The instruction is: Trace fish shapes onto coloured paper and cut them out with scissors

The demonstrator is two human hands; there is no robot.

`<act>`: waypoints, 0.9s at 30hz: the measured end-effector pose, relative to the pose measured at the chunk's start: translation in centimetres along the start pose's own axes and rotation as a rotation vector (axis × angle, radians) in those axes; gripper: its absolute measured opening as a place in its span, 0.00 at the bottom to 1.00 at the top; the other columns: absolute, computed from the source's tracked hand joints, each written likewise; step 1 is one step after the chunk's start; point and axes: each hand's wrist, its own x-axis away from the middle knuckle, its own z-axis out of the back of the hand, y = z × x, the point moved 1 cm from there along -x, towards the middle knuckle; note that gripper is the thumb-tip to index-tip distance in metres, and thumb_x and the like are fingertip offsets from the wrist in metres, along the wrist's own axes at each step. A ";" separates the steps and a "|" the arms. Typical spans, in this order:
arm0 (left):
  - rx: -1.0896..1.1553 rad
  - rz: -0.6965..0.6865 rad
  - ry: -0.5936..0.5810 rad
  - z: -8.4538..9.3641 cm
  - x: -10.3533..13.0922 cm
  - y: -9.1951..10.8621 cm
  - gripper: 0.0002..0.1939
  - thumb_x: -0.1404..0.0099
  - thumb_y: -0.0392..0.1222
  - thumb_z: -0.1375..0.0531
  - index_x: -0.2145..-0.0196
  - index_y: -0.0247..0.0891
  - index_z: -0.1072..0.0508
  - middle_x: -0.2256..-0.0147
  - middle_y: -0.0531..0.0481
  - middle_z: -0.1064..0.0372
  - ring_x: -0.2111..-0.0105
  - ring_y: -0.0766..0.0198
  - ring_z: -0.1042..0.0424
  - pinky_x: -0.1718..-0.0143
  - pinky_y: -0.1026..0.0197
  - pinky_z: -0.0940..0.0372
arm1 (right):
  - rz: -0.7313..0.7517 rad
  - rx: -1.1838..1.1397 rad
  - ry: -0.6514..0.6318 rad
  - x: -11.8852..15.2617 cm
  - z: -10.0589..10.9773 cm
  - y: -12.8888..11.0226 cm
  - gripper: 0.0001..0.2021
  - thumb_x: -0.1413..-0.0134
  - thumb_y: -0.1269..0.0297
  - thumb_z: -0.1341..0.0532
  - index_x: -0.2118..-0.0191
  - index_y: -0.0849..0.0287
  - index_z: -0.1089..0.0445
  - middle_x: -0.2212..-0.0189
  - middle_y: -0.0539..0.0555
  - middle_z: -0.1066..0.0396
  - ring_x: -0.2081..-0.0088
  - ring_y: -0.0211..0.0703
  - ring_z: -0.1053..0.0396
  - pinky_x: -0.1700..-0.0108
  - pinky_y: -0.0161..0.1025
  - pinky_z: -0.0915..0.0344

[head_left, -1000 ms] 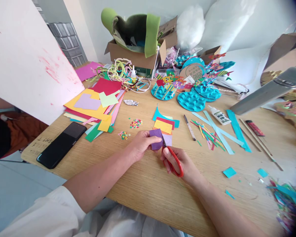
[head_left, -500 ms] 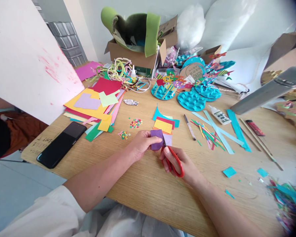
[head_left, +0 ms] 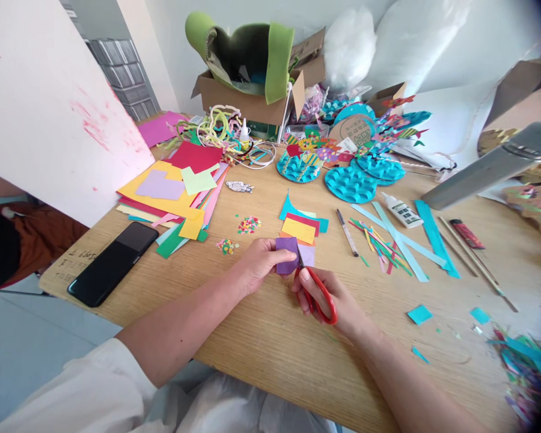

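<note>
My left hand [head_left: 265,264] pinches a small piece of dark purple paper [head_left: 287,248] between thumb and fingers. Red-handled scissors [head_left: 327,300] are gripped in my right hand [head_left: 320,291], their dark blades at the right edge of the purple paper. Just beyond my hands lie overlapping paper pieces: a yellow one [head_left: 299,230], a red one [head_left: 315,224], a light purple one [head_left: 307,255] and a teal offcut [head_left: 293,207]. Two small heaps of paper confetti [head_left: 249,225] rest left of these, near a fish-shaped cutout [head_left: 240,187].
A black phone [head_left: 112,263] and stacked coloured paper [head_left: 162,189] lie left. To the right are a pen [head_left: 347,232], paper strips [head_left: 383,246], a glue bottle [head_left: 402,210], sticks [head_left: 471,249] and a grey cylinder [head_left: 487,165]. Blue egg-tray crafts [head_left: 349,183] and a cardboard box [head_left: 243,102] stand behind.
Almost nothing differs. Both hands, the purple paper and the scissors hold nearly the same position, and the whole view has shifted very slightly.
</note>
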 end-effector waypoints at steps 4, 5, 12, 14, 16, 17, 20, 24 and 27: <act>0.002 -0.004 0.003 0.0 0.0 0.0 0.11 0.56 0.42 0.33 0.75 0.32 0.26 0.78 0.52 0.32 0.79 0.70 0.37 0.77 0.65 0.42 | -0.005 -0.003 0.010 0.0 0.0 0.0 0.29 0.48 0.33 0.47 0.73 0.58 0.38 0.85 0.47 0.38 0.84 0.32 0.44 0.83 0.31 0.50; 0.004 -0.005 0.005 0.0 0.0 0.0 0.11 0.56 0.42 0.33 0.75 0.32 0.26 0.78 0.52 0.32 0.79 0.70 0.37 0.77 0.65 0.42 | -0.003 0.000 0.009 0.0 0.0 0.0 0.29 0.48 0.33 0.47 0.73 0.58 0.38 0.85 0.47 0.39 0.84 0.32 0.44 0.82 0.32 0.50; 0.015 -0.006 -0.002 0.0 -0.1 0.0 0.11 0.55 0.41 0.33 0.74 0.32 0.26 0.78 0.52 0.31 0.79 0.70 0.36 0.78 0.65 0.41 | 0.019 0.007 0.017 -0.1 0.1 0.1 0.28 0.48 0.34 0.46 0.73 0.59 0.36 0.86 0.47 0.39 0.84 0.33 0.43 0.81 0.32 0.49; 0.018 -0.002 0.001 0.1 -0.1 0.1 0.11 0.55 0.42 0.33 0.75 0.32 0.26 0.78 0.51 0.31 0.79 0.70 0.36 0.78 0.66 0.41 | 0.024 -0.003 0.015 -0.2 0.1 0.2 0.28 0.48 0.34 0.46 0.73 0.59 0.36 0.86 0.46 0.39 0.84 0.32 0.44 0.81 0.32 0.49; 0.015 -0.001 0.003 0.1 -0.1 0.1 0.11 0.55 0.42 0.33 0.76 0.32 0.26 0.78 0.51 0.31 0.79 0.70 0.35 0.78 0.66 0.41 | 0.025 -0.011 0.018 -0.2 0.1 0.2 0.28 0.48 0.34 0.45 0.73 0.60 0.37 0.87 0.46 0.39 0.84 0.32 0.43 0.80 0.32 0.49; 0.012 -0.003 0.004 0.1 -0.1 0.1 0.10 0.55 0.42 0.33 0.76 0.32 0.26 0.78 0.51 0.31 0.79 0.70 0.35 0.78 0.66 0.41 | 0.024 -0.013 0.018 -0.2 0.1 0.2 0.28 0.48 0.34 0.45 0.73 0.60 0.37 0.87 0.46 0.39 0.84 0.32 0.43 0.80 0.32 0.49; 0.003 -0.003 0.004 0.2 -0.1 0.1 0.10 0.55 0.42 0.33 0.76 0.32 0.26 0.78 0.51 0.31 0.80 0.70 0.35 0.78 0.66 0.41 | 0.025 -0.014 0.015 -0.2 0.1 0.3 0.28 0.48 0.35 0.45 0.73 0.60 0.37 0.86 0.46 0.39 0.84 0.32 0.43 0.80 0.32 0.48; -0.006 -0.004 0.006 0.2 -0.1 0.1 0.11 0.55 0.42 0.33 0.75 0.32 0.26 0.78 0.51 0.30 0.79 0.70 0.35 0.77 0.66 0.41 | 0.015 -0.006 -0.001 -0.2 0.1 0.2 0.28 0.47 0.35 0.46 0.72 0.59 0.37 0.85 0.47 0.38 0.84 0.32 0.43 0.81 0.32 0.49; -0.014 -0.006 0.005 0.2 -0.1 0.2 0.11 0.55 0.42 0.33 0.76 0.32 0.26 0.78 0.51 0.31 0.79 0.69 0.35 0.77 0.66 0.41 | 0.006 0.000 -0.009 -0.1 0.1 0.2 0.27 0.46 0.35 0.47 0.72 0.59 0.37 0.85 0.47 0.38 0.84 0.32 0.44 0.82 0.32 0.50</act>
